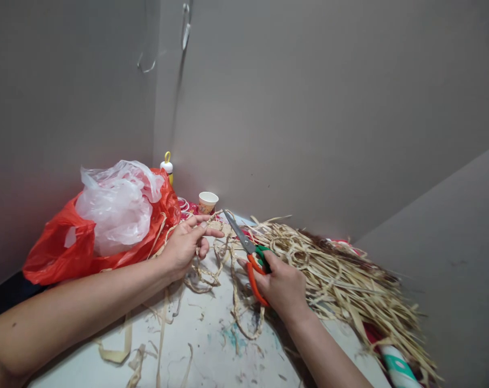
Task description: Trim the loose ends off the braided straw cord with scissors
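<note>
In my right hand point(282, 283) is a pair of scissors point(245, 240) with one orange and one green handle. Its blades point up and to the left and look closed or nearly so. My left hand point(190, 245) holds a thin braided straw cord point(215, 214) between its fingers, and the cord's end reaches the scissor tips. More of the braided cord hangs in loops point(236, 318) below and between both hands, down to the white table point(212, 350). The fingers' exact grip on the cord is partly hidden.
A large heap of dry straw strips point(349, 275) covers the right side. On the left sits a red plastic bag point(62, 242) with a clear bag point(118, 215) on top. A paper cup point(207, 202) and a yellow-white bottle point(166, 166) stand behind, near grey walls.
</note>
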The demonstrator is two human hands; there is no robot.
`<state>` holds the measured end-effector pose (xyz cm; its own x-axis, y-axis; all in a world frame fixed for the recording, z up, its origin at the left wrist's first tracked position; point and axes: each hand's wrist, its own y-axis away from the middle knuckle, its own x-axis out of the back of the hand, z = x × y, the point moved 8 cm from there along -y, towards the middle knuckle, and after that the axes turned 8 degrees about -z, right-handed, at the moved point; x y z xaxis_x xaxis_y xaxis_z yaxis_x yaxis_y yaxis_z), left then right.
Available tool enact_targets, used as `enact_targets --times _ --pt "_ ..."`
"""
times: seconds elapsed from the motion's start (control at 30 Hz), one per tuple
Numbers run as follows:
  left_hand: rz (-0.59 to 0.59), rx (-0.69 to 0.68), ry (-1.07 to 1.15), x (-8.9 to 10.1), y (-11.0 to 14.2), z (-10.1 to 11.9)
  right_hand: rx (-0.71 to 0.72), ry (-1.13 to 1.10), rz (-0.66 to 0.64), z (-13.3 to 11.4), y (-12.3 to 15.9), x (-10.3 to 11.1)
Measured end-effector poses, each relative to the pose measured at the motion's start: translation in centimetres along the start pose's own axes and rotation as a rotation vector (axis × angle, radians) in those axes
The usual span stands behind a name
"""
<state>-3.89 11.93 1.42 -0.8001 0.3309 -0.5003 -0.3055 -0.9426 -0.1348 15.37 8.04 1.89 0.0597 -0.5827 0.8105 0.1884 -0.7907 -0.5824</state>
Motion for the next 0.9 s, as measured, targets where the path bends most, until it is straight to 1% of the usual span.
enact_targets --times 0.1,0.23,0.37,0.57,0.67,0.9 --pt "0.002 0.005 0.008 -0.1 0.0 0.0 0.021 -0.009 -0.033 -0.1 0.0 -0.3" --pt "0.004 -0.003 0.000 -0.1 0.0 0.0 0.058 0.003 -0.111 -0.8 0.0 -0.8" --pt "-0.010 -0.019 -0.014 -0.1 0.0 0.1 0.051 0.033 -0.155 -1.1 0.0 -1.0" --pt "-0.014 -0.023 -0.030 -0.1 -0.1 0.0 0.058 0.071 -0.108 -1.0 0.1 -0.9" --pt "-0.005 -0.046 -0.038 0.0 0.0 0.2 0.059 0.081 -0.080 -1.1 0.2 -0.9" --pt "0.015 -0.056 -0.044 0.1 0.1 0.3 0.062 -0.044 -0.049 -1.3 0.3 -0.8"
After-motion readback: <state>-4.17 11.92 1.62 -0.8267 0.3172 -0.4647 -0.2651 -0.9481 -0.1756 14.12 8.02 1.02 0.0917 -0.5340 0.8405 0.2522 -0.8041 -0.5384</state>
